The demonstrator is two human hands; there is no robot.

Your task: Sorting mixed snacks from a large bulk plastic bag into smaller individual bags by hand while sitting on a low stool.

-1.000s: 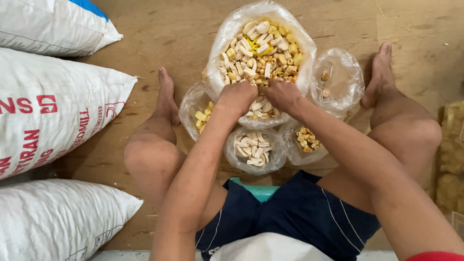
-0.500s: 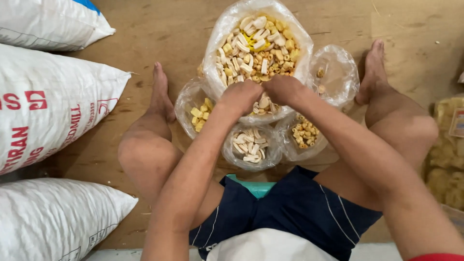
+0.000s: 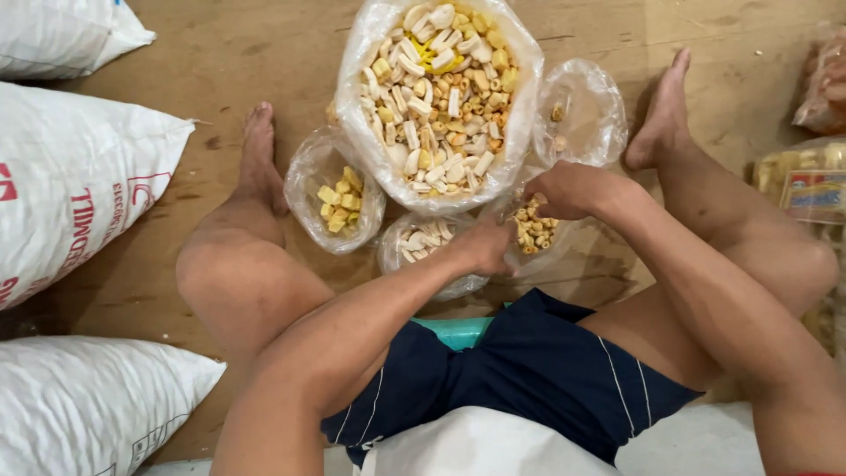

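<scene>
A: Seated low on a teal stool [image 3: 454, 330], legs spread wide. Why so?

B: Probably to fence in the bags on the wooden floor [image 3: 220, 62] and keep every one within arm's reach.

A: And the bags?

B: Fanned around the big clear bag of mixed snack pieces [image 3: 441, 97], touching it. To the left, a small bag of yellow cubes [image 3: 339, 203]; in front, a small bag of white pieces [image 3: 421, 240]; to the right, a small bag of orange-brown pieces [image 3: 533, 227]; behind that, a nearly empty bag [image 3: 586, 115]. All with mouths left open, likely so each kind shows at a glance.

A: Left hand [image 3: 483, 247]?

B: Resting at the rim of the white-piece bag, between it and the orange-brown one. Grip curled in, fingers pressed together; impossible to tell whether pinching a piece or plastic.

A: Right hand [image 3: 564, 189]?

B: Poised right over the mouth of the orange-brown bag, knuckles up, grip folded shut. Contents of the fist hidden. Held low, seemingly so nothing scatters.

A: Around the edges?

B: White woven sacks [image 3: 79, 185] stacked on the left, packaged snacks [image 3: 806, 185] on the right, well apart from the hands.
</scene>
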